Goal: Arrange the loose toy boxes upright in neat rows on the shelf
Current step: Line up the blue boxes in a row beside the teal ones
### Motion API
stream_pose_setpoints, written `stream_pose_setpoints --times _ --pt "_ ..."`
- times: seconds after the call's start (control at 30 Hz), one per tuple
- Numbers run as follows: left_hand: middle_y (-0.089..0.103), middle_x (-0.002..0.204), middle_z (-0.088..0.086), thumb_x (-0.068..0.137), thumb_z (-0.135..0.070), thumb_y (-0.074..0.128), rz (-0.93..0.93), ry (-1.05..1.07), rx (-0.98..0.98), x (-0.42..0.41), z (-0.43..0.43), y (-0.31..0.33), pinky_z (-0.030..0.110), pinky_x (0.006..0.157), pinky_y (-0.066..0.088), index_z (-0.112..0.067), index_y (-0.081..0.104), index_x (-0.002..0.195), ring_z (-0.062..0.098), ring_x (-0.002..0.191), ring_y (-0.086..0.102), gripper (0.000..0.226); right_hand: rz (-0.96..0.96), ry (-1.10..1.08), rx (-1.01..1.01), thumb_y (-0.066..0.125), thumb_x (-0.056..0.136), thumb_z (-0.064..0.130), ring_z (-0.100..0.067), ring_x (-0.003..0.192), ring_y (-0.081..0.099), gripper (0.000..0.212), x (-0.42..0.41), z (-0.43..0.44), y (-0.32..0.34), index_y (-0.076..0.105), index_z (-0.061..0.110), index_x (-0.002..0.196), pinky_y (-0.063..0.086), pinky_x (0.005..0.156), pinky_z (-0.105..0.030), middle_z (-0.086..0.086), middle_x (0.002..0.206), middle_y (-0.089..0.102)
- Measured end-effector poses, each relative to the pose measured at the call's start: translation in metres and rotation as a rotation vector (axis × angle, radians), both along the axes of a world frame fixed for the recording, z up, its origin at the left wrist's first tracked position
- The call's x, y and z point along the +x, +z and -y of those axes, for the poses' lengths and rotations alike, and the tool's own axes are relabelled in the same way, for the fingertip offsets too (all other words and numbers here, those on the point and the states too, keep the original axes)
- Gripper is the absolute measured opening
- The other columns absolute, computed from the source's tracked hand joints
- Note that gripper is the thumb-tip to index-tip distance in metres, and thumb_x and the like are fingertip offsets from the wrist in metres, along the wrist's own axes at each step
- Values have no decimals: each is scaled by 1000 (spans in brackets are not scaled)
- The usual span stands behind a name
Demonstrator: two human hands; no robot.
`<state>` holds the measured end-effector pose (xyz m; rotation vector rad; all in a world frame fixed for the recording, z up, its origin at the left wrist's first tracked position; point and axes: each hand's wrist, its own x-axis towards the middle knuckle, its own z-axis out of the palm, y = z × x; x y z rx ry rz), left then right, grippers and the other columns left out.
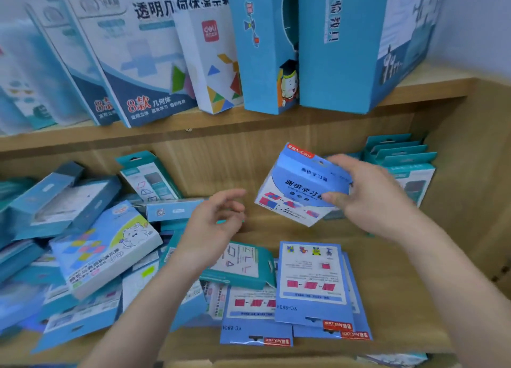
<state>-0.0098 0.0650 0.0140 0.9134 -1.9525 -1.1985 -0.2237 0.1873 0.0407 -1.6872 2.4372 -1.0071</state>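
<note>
The upper shelf board (193, 135) runs across above everything; beneath it, at far left, a heap of loose boxes (69, 207) lies tumbled on the lower shelf (392, 279), flat, tilted and overlapping, spreading out to the shelf's front edge; a pale bear box (107, 246) lies slanted on top of the heap; behind it a leaning teal box (150, 176) rests against the back panel; the left hand (213, 223) hovers over the heap's right edge, fingers loosely curled and holding nothing, above a flat teal box (243, 268); between the hands a strip of bare wood shows toward the back of the shelf; the right hand (370, 196) grips a blue box (298, 185) by its right side, thumb on the printed face, fingers over the top; the box hangs in the air, tilted, tab end uppermost, clear of the shelf; below it several flat blue boxes (312, 282) overlap, their tabs at the front edge; right of these, bare board runs to the side wall (475, 160); at the far right rear a row of teal boxes (401, 157) stands upright, close by that wall.
</note>
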Motion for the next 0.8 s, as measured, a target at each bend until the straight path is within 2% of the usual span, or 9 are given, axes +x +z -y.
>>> stream_pose_setpoints --times 0.07,0.1,0.27,0.37,0.47,0.63,0.8 --pt "63 93 -1 85 3 58 82 -13 -153 -5 13 3 15 77 48 -27 61 109 5 80 62 38 -131 29 105 68 83 25 -28 106 55 42 -2 23 1 51 34 121 44 79 -35 1 112 64" --pt "62 96 -1 84 1 60 117 -18 -200 -9 21 3 12 77 47 -25 58 115 6 82 62 40 -167 57 147 67 83 24 -28 107 54 41 -2 35 -1 51 33 120 42 77 -34 0 113 62" --pt "62 109 -1 80 -16 69 342 -61 -345 -32 62 -7 31 88 49 -18 43 136 16 95 61 62 -194 170 273 65 84 18 -23 109 52 39 -1 81 -23 51 29 118 45 85 -38 0 112 55" --pt "67 110 2 84 -16 64 490 -88 -381 -46 78 -14 34 88 50 -20 49 132 18 99 62 51 -188 190 291 64 84 16 -23 105 53 37 1 100 -31 52 27 117 43 80 -35 0 109 54" --pt "69 108 3 86 -14 61 556 -44 -436 -55 89 -21 28 85 48 -19 56 125 20 99 63 40 -196 168 299 65 83 14 -26 105 54 38 -1 117 -42 52 25 117 43 79 -36 -2 110 53" --pt "58 114 10 88 -18 59 609 73 -567 -62 100 -31 33 84 44 -20 47 132 28 104 58 46 -282 0 170 60 83 8 -28 113 48 57 -6 120 -62 42 25 134 46 85 -37 -5 123 45" --pt "53 118 6 89 -24 57 711 59 -668 -66 102 -36 38 75 48 -27 46 127 31 96 61 40 -231 -14 87 56 86 8 -31 108 54 55 -8 117 -70 42 24 137 46 80 -37 -8 121 48"
